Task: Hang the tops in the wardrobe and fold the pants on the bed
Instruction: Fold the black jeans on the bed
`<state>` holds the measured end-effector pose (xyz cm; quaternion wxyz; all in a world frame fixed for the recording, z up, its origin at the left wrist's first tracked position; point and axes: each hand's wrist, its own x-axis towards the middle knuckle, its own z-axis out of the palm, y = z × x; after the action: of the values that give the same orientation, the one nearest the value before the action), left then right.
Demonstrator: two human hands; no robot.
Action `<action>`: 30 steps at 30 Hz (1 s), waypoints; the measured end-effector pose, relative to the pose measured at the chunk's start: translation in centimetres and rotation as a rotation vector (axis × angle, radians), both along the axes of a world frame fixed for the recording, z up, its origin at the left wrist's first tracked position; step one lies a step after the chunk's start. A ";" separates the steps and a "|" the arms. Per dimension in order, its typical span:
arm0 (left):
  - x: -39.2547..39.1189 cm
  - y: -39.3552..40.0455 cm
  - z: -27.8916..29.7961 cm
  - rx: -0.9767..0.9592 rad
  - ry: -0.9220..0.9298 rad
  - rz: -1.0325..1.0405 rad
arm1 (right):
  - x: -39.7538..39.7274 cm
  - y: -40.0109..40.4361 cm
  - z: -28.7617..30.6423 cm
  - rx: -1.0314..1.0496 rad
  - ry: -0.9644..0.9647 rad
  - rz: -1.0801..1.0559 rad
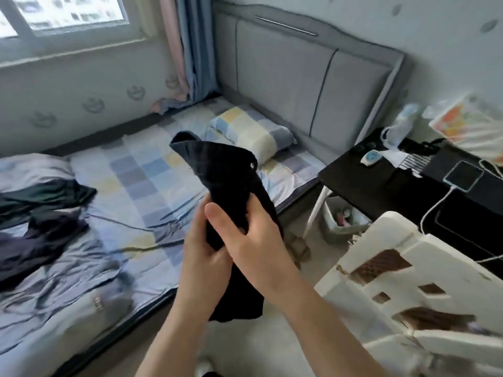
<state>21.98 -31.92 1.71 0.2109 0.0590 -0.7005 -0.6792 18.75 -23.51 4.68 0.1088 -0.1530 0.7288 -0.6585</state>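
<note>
With both the left hand (pixel 202 248) and the right hand (pixel 251 235) clamped around the bunched dark garment (pixel 217 170) held over the bed (pixel 152 170) edge, its loose hanging end may slip to the floor if either grip relaxes.

Bunched black garment (pixel 217 170) upright in mid-air beside bed (pixel 136 170); dark clothes (pixel 40 227) heaped there.

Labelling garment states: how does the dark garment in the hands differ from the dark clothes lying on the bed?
The held dark garment is gripped by both hands, left hand and right hand, bunched upright, off the bed. The dark clothes pile lies spread and crumpled on the bed, untouched. Both are dark fabric.
</note>
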 end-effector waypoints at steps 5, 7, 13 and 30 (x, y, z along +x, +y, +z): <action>1.1 -6.2 0.2 0.093 -0.020 -0.256 | -1.2 -5.9 -1.4 -0.174 -0.109 -0.162; 1.2 -9.4 0.3 0.197 -0.072 -0.267 | -2.4 -7.9 -2.1 -0.305 -0.269 -0.196; 0.9 -21.4 -1.9 0.102 -0.126 0.439 | -5.1 -12.0 -3.7 -0.457 -0.481 -0.059; 0.0 -27.1 -5.7 0.594 -0.403 0.245 | -9.6 -17.8 -2.9 0.460 0.207 -0.333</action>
<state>22.02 -59.04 -3.98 0.1224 0.3332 -0.4882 -0.7973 9.11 -41.30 1.81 -0.0435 -0.0690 0.8811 -0.4658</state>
